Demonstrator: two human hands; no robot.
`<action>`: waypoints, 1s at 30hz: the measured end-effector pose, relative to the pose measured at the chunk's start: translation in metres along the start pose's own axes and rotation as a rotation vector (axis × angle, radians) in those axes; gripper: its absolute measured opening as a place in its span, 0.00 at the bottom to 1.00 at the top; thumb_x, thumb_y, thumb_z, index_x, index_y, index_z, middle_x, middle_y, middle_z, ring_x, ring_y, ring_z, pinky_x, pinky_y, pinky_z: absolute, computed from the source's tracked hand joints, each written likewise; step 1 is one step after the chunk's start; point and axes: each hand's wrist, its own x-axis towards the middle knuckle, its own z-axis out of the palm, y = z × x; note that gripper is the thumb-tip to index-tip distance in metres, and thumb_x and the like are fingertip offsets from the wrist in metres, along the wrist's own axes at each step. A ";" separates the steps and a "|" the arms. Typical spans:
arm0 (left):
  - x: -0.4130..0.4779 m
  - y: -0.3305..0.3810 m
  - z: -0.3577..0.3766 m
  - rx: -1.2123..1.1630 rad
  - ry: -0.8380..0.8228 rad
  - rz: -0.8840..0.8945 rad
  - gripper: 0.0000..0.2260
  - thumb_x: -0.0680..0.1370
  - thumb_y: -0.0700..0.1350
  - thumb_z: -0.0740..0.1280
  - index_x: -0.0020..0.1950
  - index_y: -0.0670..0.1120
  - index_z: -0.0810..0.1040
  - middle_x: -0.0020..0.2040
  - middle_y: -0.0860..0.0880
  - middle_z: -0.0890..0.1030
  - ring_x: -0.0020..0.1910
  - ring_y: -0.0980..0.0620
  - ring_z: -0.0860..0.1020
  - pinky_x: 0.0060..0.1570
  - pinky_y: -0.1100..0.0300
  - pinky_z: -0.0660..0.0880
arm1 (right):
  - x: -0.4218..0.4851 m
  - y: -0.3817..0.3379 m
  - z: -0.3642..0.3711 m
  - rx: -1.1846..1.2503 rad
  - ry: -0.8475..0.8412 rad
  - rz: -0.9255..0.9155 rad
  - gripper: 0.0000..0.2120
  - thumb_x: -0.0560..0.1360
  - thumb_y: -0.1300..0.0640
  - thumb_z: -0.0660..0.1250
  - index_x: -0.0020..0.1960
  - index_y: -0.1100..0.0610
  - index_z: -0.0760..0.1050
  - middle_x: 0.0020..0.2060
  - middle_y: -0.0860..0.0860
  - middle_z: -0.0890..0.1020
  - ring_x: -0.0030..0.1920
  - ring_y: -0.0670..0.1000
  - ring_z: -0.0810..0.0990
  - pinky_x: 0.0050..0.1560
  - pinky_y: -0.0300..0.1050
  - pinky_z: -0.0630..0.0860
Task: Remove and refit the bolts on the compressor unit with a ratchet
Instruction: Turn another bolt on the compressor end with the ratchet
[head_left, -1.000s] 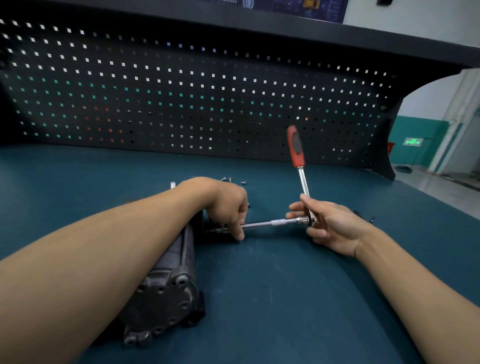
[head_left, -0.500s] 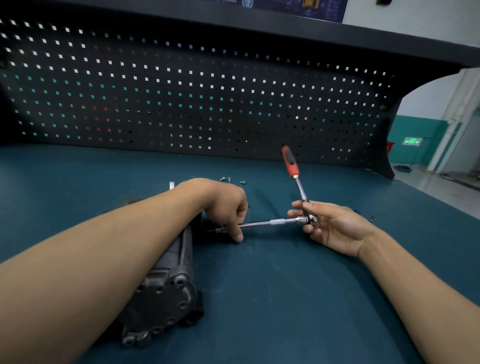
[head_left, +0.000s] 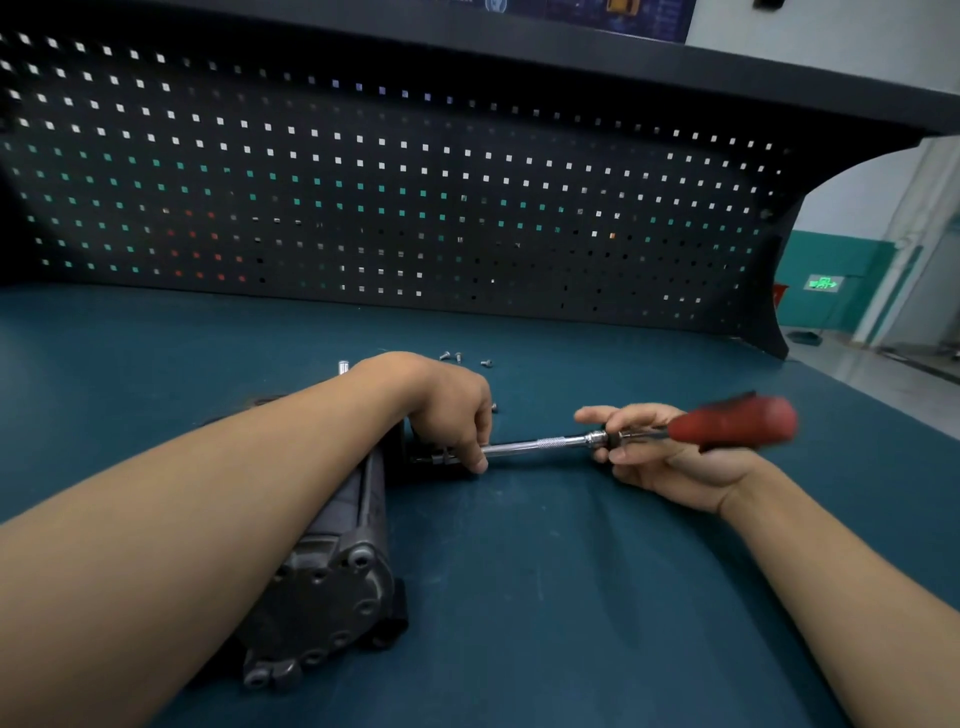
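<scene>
Head view: the compressor unit is a dark grey cast-metal cylinder lying on the teal bench at near left, its round end cap with bolt holes facing the camera. The left forearm covers much of its body, and its far end is hidden behind the left hand, which pinches the chrome extension bar. The right hand grips the ratchet at its head; the red handle is blurred. The unit's long axis runs near to far.
</scene>
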 end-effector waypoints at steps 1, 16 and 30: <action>0.000 0.000 0.000 0.004 -0.002 0.000 0.09 0.75 0.53 0.75 0.38 0.53 0.78 0.38 0.56 0.81 0.36 0.59 0.76 0.37 0.64 0.72 | 0.001 0.000 0.000 0.007 0.014 0.012 0.17 0.64 0.75 0.67 0.36 0.54 0.84 0.59 0.52 0.84 0.39 0.50 0.82 0.36 0.39 0.78; 0.002 -0.001 -0.001 0.035 -0.010 -0.013 0.11 0.73 0.54 0.76 0.38 0.52 0.78 0.37 0.55 0.80 0.40 0.51 0.78 0.38 0.61 0.72 | 0.000 -0.003 0.004 -0.016 -0.008 0.036 0.20 0.63 0.72 0.69 0.49 0.53 0.87 0.57 0.56 0.81 0.39 0.48 0.83 0.38 0.37 0.78; 0.003 -0.002 -0.001 0.041 -0.018 0.003 0.12 0.72 0.56 0.77 0.39 0.52 0.77 0.37 0.56 0.79 0.37 0.55 0.75 0.37 0.61 0.71 | 0.007 -0.010 0.017 -0.068 0.186 0.177 0.17 0.68 0.51 0.71 0.54 0.58 0.80 0.48 0.55 0.86 0.27 0.47 0.73 0.23 0.35 0.68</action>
